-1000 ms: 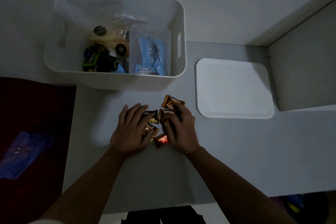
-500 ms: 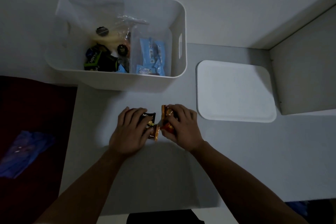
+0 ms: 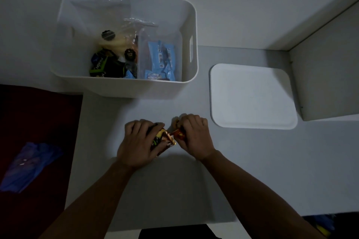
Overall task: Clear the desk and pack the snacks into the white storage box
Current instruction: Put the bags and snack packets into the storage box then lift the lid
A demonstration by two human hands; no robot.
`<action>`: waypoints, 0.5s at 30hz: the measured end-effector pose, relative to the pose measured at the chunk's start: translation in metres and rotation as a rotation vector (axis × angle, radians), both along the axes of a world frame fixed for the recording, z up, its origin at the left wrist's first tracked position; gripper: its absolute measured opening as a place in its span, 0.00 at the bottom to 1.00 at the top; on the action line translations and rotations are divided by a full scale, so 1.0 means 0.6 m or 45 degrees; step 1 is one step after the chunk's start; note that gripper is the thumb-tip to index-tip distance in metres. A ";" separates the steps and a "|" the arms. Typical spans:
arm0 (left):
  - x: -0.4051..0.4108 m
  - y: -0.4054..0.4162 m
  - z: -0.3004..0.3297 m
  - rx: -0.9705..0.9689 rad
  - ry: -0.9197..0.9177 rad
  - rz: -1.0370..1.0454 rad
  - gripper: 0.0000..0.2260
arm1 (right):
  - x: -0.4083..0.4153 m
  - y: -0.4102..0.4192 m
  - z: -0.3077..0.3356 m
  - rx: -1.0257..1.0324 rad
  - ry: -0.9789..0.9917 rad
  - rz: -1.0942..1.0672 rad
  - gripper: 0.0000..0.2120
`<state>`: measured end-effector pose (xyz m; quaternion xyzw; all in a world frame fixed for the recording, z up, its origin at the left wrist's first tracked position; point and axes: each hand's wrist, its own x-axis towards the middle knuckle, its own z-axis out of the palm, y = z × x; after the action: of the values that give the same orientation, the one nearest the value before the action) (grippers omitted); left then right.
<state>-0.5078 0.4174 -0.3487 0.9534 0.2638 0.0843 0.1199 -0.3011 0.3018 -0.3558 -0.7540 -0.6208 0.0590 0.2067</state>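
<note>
On the grey desk (image 3: 252,170) my left hand (image 3: 138,142) is closed over a bundle of dark and gold snack packets (image 3: 165,139). Beside it, my right hand (image 3: 194,136) grips orange and red snack packets (image 3: 179,134). Both hands rest low on the desk, nearly touching. Behind them stands the white storage box (image 3: 191,25), open on top. It holds blue wrapped snacks (image 3: 161,58) in a clear inner container, green and black packets (image 3: 104,68) and a clear bag of yellowish snacks (image 3: 118,41).
The box's white lid (image 3: 250,95) lies flat on the desk at the right. A white panel (image 3: 326,83) rises at the far right. Left of the desk is a dark red surface (image 3: 38,118) with a blue plastic bag (image 3: 29,167).
The packets that lay spread on the desk are now gathered into my two hands. My fingers have curled shut around them and both hands have drawn closer together.
</note>
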 end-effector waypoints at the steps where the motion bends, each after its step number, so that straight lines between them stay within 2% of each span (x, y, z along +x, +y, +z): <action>1: 0.000 0.000 0.001 -0.012 0.001 -0.004 0.33 | 0.001 -0.001 0.000 -0.002 0.014 0.002 0.18; 3: 0.001 0.000 0.004 -0.023 0.010 -0.018 0.38 | 0.001 -0.002 0.000 -0.023 -0.011 0.013 0.23; 4: 0.003 0.000 0.006 -0.010 0.003 -0.023 0.37 | 0.000 -0.001 0.000 -0.028 -0.042 0.018 0.24; 11: 0.003 -0.001 -0.007 0.035 -0.007 0.001 0.16 | -0.012 0.000 0.001 0.046 -0.108 0.006 0.15; 15: 0.018 0.016 0.006 -0.149 0.024 0.005 0.11 | -0.027 -0.012 0.021 -0.031 0.069 -0.042 0.13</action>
<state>-0.4970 0.4270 -0.3453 0.9450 0.2711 0.0599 0.1727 -0.3174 0.2947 -0.3431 -0.7647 -0.6015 0.0835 0.2153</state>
